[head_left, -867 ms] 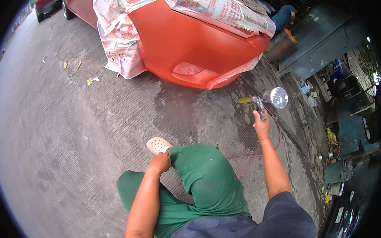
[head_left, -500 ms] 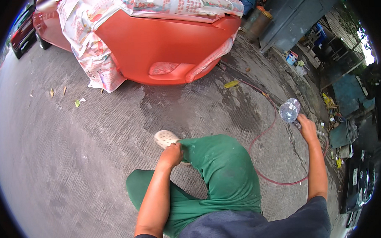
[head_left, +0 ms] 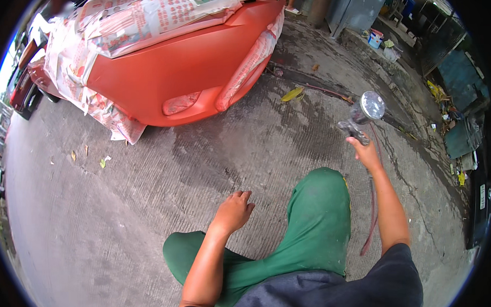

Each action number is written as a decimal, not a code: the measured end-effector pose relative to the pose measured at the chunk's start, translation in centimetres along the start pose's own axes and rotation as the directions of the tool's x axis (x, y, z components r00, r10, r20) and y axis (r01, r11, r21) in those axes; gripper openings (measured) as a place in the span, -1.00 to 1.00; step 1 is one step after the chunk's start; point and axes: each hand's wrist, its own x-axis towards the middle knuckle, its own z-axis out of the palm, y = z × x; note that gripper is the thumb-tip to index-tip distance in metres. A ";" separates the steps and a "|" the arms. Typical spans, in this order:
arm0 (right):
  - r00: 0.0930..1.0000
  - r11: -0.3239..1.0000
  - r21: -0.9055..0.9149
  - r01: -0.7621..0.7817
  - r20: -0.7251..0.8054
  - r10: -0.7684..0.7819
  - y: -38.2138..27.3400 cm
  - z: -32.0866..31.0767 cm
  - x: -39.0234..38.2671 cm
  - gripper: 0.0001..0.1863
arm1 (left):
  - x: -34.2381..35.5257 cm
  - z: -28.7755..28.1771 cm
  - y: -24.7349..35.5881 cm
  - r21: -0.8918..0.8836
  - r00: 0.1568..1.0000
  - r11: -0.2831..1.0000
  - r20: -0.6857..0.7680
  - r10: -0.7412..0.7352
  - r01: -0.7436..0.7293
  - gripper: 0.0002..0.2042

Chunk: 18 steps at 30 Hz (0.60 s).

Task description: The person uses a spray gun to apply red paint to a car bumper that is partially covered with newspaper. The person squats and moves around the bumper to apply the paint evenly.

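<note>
My right hand (head_left: 367,152) is wrapped round the grip of a paint spray gun (head_left: 354,132), held up over the pavement to the right. On top of the gun sits a round cup (head_left: 369,107) with a pale lid. My left hand (head_left: 234,212) hovers in front of my bent legs, fingers loosely stretched and holding nothing. Ahead is a red car bumper (head_left: 167,75), apart from both hands. Printed paper sheets (head_left: 138,27) cover the car above it and along its left side. Smaller masked patches show low on the bumper, including an oval recess (head_left: 181,103).
A reddish hose (head_left: 373,219) runs along the ground near my right arm. Yellow leaves (head_left: 292,94) lie on the grooved concrete. At the right stand a paint bucket (head_left: 375,38), a metal cabinet (head_left: 354,9) and a dark car (head_left: 480,199). Another person's foot (head_left: 293,10) shows at the top.
My right hand has swung the spray gun inward and tilted it. My left hand has let go of the green trouser leg and opened. The view has turned, so the bumper sits further left.
</note>
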 end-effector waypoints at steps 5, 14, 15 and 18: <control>0.987 0.921 0.387 0.031 0.136 -0.090 1.9 7.6 8.2 -0.61 | 3.9 -0.3 5.1 -0.098 1.000 0.995 0.000 0.029 -0.029 -0.53; 0.926 0.913 0.383 0.140 0.277 -0.258 -1.3 7.6 19.4 -0.52 | 8.5 -2.4 18.8 -0.015 0.997 0.999 0.065 -0.046 0.047 -0.53; 0.924 0.901 0.405 0.157 0.263 -0.279 -1.8 8.1 20.7 -0.52 | 9.0 -3.1 20.6 0.015 0.998 1.000 0.061 -0.028 0.027 -0.52; 0.910 0.843 0.485 0.233 0.198 -0.365 -2.9 7.8 25.0 -0.53 | 11.2 -4.4 24.9 0.121 0.995 0.988 0.062 0.084 -0.091 -0.53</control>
